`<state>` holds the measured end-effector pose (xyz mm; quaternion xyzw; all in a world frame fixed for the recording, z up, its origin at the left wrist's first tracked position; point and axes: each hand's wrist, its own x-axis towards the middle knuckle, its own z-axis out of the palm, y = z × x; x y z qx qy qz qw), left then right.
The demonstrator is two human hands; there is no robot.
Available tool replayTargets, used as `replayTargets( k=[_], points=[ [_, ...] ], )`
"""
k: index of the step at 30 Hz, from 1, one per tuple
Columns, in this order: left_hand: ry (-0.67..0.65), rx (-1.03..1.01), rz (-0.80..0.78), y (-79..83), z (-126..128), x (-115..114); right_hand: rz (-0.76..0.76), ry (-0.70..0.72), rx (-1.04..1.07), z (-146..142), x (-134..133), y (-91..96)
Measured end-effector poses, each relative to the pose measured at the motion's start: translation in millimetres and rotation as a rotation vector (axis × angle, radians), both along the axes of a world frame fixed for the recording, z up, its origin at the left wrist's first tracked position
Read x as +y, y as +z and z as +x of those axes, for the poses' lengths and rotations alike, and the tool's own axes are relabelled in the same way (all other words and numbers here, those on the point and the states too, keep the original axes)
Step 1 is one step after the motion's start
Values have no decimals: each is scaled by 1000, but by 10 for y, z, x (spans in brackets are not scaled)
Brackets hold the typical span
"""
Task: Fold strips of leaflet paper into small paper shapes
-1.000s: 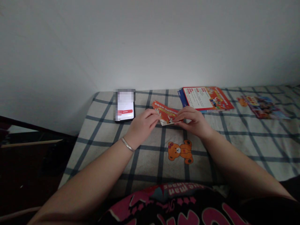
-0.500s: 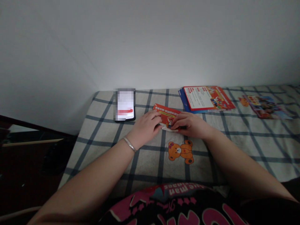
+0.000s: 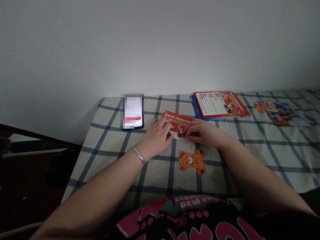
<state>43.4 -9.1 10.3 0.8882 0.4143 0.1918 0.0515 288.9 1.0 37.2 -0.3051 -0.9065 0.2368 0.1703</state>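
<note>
Between my two hands a red printed leaflet (image 3: pixel 178 121) lies on the checked cloth, with white lettering along its top and a small cartoon figure. My left hand (image 3: pixel 158 135) grips its left end, the thumb at the lower edge and the fingers on top; a silver bangle circles that wrist. At the right end my right hand (image 3: pixel 203 132) pinches the leaflet, covering its right part. The lower edge shows a white strip. A printed teddy bear (image 3: pixel 192 161) on the cloth is just below the leaflet.
A phone (image 3: pixel 133 111) with a lit, blurred screen lies left of my hands. A stack of red, white and blue leaflets (image 3: pixel 220 105) rests by the wall (image 3: pixel 160 50). Farther right is a colourful leaflet (image 3: pixel 285 114). The cloth's edge drops off at the left.
The leaflet's lower edge now lies flatter, showing more of its white strip. My left fingers have shifted slightly and spread a little; my right hand stays at the right end.
</note>
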Motion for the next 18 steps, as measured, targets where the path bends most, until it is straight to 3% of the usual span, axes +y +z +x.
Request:
replayTargets(
  k=[3, 8, 18],
  points=[
    [-5, 1, -23, -5, -7, 5, 6, -80, -24, -47, -20, -4],
    [-5, -11, -37, 11, -8, 11, 105, -329, -3, -190, -20, -133],
    [-12, -6, -37, 24, -13, 17, 217, -401, 10, -336, 76, -255]
  ],
)
